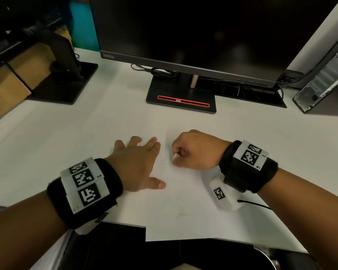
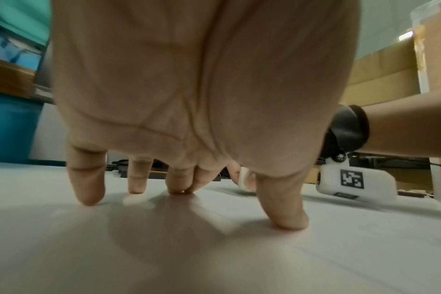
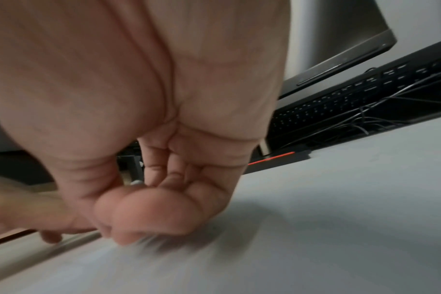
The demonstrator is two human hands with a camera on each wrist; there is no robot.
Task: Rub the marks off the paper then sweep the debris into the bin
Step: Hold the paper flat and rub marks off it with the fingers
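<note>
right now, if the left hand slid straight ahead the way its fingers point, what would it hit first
Probably the monitor base: the left hand lies flat, fingers aimed up the bare desk toward it. Depth is uncertain.

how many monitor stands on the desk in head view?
2. One black square-based monitor stand at the far left of the white desk; one black monitor stand with a red stripe at centre, under the dark monitor. Others may sit outside the frame.
</note>
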